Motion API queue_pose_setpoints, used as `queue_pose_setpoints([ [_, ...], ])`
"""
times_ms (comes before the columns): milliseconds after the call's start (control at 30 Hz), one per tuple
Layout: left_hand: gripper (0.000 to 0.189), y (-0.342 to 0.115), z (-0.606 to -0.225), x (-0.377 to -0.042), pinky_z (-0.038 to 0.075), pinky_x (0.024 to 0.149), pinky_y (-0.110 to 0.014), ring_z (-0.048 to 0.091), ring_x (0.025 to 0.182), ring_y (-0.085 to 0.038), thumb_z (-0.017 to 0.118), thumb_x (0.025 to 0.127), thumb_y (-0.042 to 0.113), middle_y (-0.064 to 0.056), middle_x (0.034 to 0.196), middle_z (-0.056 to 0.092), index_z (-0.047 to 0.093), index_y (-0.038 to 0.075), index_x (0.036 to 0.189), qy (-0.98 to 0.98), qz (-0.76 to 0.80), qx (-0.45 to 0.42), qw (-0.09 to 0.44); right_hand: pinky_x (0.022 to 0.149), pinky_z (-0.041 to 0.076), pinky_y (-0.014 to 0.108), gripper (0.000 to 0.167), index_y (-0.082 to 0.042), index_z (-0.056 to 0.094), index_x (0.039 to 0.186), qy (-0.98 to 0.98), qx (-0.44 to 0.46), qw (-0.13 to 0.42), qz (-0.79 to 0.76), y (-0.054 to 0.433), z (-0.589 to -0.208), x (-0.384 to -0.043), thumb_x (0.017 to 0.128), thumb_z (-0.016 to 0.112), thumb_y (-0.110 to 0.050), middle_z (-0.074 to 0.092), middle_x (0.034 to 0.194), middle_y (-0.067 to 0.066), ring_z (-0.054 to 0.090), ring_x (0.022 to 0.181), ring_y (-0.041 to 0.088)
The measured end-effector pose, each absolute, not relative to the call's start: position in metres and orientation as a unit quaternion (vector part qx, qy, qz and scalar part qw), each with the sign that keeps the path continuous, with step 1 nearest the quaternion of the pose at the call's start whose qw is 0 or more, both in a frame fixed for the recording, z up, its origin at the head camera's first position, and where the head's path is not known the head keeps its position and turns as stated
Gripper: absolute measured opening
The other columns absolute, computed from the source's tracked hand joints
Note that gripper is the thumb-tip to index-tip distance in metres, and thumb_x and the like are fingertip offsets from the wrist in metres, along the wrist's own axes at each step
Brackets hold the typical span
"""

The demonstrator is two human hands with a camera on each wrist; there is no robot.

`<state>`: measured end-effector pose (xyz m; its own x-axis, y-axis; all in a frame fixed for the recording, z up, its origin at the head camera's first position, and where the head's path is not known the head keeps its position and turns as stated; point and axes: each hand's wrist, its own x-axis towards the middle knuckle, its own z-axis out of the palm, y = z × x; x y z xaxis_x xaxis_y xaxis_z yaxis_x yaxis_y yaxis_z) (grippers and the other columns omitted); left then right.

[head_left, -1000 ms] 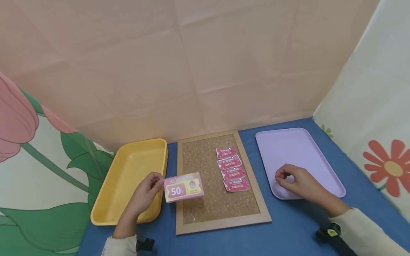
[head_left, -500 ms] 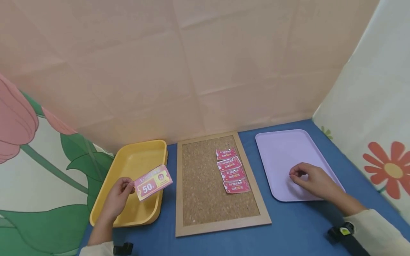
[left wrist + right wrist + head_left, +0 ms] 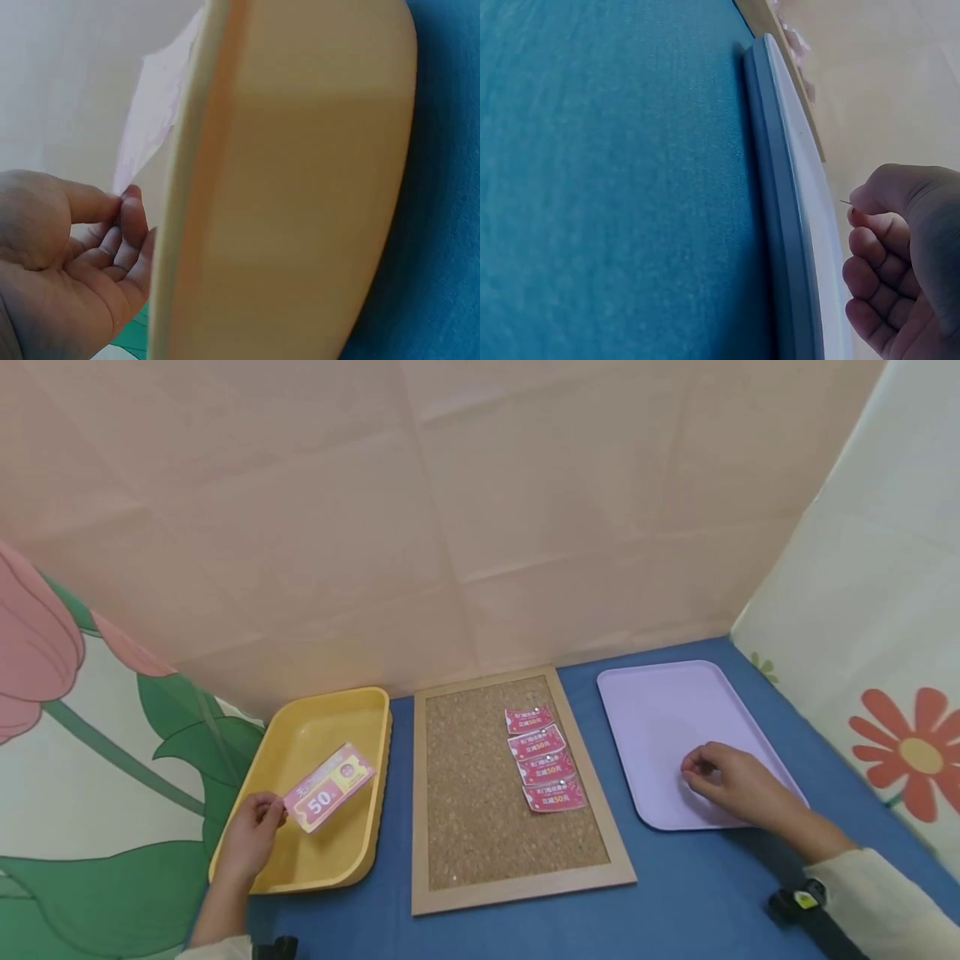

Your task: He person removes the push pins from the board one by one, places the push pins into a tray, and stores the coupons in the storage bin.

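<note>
My left hand [image 3: 249, 842] pinches a pink and yellow coupon [image 3: 330, 787] marked 50 by its near left corner. The coupon slants over the yellow tray [image 3: 315, 870], and the left wrist view shows its pale back beyond the tray's rim. Thumb and forefinger of my right hand [image 3: 738, 783] pinch a tiny pin [image 3: 845, 201], whose thin point sticks out in the right wrist view; its head is hidden by the fingers. That hand is over the near part of the lilac tray [image 3: 660, 706], with the other fingers curled in.
Between the trays lies a wood-framed corkboard [image 3: 472, 777]. Several red coupons [image 3: 547, 768] form a column on its right side, with small pin heads on them. A blue cloth [image 3: 525, 935] covers the table, and a plain backdrop [image 3: 450, 527] rises behind.
My left hand has carried the coupon left from the corkboard's edge to over the yellow tray, tilting it. My right hand has shifted slightly right over the lilac tray.
</note>
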<state>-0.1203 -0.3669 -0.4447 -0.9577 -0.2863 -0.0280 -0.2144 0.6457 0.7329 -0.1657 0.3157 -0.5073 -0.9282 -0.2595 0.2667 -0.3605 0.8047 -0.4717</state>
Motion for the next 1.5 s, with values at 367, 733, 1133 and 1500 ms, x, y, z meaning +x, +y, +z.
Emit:
queue_pose_setpoints([
  [367,0.027,-0.378,-0.455,-0.115,0.043,0.065,-0.029,0.057,0.083,-0.022,0.043,0.103,0.020,-0.020,0.099,0.062,0.049,-0.005,0.113,-0.930,-0.332,0.152,0.043,0.066,0.051,0.033,0.014,-0.013,0.066,0.087,-0.949,0.157,0.086,0.258,0.314,-0.512,-0.164,0.080,0.078,-0.011,0.060,0.080,-0.008,0.055,0.075,0.011],
  [733,0.032,-0.375,-0.458,-0.113,0.043,0.074,-0.041,0.057,0.088,-0.034,0.044,0.101,0.022,-0.024,0.101,0.060,0.053,-0.006,0.113,-0.942,-0.287,0.158,0.071,0.068,0.053,0.033,0.014,-0.014,0.068,0.089,-0.952,0.152,0.085,0.252,0.314,-0.516,-0.165,0.079,0.079,-0.013,0.060,0.080,-0.009,0.056,0.074,0.008],
  [1133,0.034,-0.332,-0.433,-0.114,0.045,0.086,-0.048,0.057,0.097,-0.034,0.047,0.102,0.024,-0.022,0.107,0.060,0.054,-0.005,0.119,-0.941,-0.292,0.121,0.121,0.072,0.054,0.039,0.016,-0.013,0.070,0.096,-0.945,0.166,0.101,0.262,0.296,-0.500,-0.161,0.083,0.078,-0.017,0.063,0.088,-0.007,0.057,0.081,0.012],
  [1500,0.032,-0.247,-0.418,-0.115,0.046,0.094,-0.049,0.060,0.109,-0.032,0.054,0.101,0.028,-0.014,0.113,0.062,0.056,0.003,0.120,-0.921,-0.368,0.021,0.126,0.073,0.053,0.042,0.016,-0.013,0.070,0.098,-0.927,0.193,0.119,0.299,0.257,-0.500,-0.159,0.083,0.077,-0.014,0.063,0.090,-0.008,0.057,0.082,0.011],
])
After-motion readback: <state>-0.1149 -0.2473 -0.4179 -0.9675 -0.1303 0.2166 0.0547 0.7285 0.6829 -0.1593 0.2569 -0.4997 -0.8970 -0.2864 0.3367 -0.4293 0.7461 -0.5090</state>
